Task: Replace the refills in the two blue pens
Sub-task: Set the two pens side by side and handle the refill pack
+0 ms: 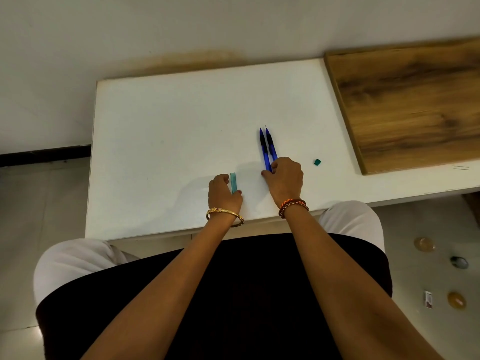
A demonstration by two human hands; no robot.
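Two blue plastic pens (267,148) lay side by side on white rectangular table (168,126), tips toward far edge, rear ends pinched in right hand (284,176). Left hand (224,194) closed around translucent teal refill case (233,182), nearer front edge. Small green cap (317,162) lay apart, toward right edge.

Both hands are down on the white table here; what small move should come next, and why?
Probably lift one of the two blue pens clear with the right hand and start opening it. Both lie side by side, tips away, seemingly assembled, rear ends under the fingers, while the left hand holds the teal refill case.
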